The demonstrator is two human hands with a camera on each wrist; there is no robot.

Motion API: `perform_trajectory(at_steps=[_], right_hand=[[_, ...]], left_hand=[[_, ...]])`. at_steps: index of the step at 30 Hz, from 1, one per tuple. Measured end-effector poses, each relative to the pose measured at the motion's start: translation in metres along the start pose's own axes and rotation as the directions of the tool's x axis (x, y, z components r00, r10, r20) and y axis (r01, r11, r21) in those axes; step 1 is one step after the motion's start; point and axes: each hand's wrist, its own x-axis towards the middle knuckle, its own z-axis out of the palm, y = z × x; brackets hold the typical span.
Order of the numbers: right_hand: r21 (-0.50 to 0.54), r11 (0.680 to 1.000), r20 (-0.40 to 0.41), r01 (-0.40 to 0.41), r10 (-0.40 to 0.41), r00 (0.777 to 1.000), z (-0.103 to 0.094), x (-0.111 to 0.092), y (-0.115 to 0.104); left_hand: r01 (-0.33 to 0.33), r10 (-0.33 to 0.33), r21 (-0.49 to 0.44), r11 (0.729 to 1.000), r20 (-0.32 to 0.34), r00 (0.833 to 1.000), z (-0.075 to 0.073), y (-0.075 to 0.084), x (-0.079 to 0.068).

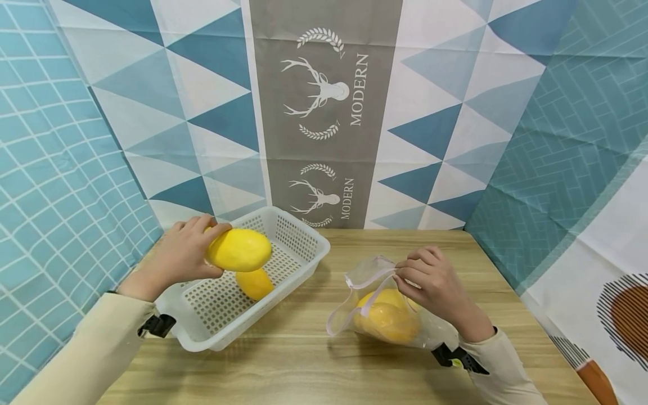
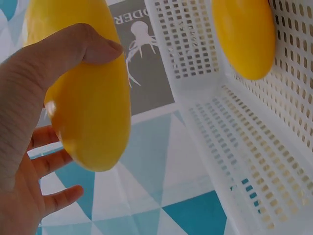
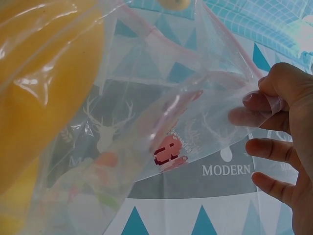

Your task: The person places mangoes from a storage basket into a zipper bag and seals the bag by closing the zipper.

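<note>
As left fingers (image 1: pixel 217 230) grip yellow fruit (image 1: pixel 243 251), wide apart, right fingers (image 1: pixel 416 275) pinch bag (image 1: pixel 390 323)

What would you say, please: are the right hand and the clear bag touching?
Touching. The right wrist view shows the right hand pinching the edge of the clear bag between thumb and finger.

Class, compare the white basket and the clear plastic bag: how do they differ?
The white basket has stiff-looking, perforated walls; the clear plastic bag is soft, see-through film with pinkish strips near its mouth. The right hand pinches the bag, while no hand grips the basket. Both rest on the wooden table and have yellow fruit inside.
</note>
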Motion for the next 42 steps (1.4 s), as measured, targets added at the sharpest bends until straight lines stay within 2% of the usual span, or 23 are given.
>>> perform_trajectory(at_steps=[6,15,30,42], right_hand=[[0.0,1.0,-0.012,0.001,-0.001,1.0,0.001,0.0,0.0],[-0.001,1.0,-0.009,-0.005,0.005,1.0,0.0,-0.001,0.001],[0.004,1.0,-0.004,-0.005,0.005,1.0,0.001,-0.001,0.001],[0.002,1.0,-0.004,-0.002,0.002,1.0,0.0,0.0,0.001]], left_hand=[[-0.036,0.035,-0.006,0.999,-0.079,0.996,0.003,0.011,0.004],[-0.072,0.067,-0.025,0.997,-0.161,0.985,0.009,0.03,0.007],[-0.15,0.137,-0.04,0.988,-0.232,0.963,0.017,0.065,0.014],[-0.18,0.164,-0.029,0.983,-0.286,0.944,0.025,0.092,0.019]])
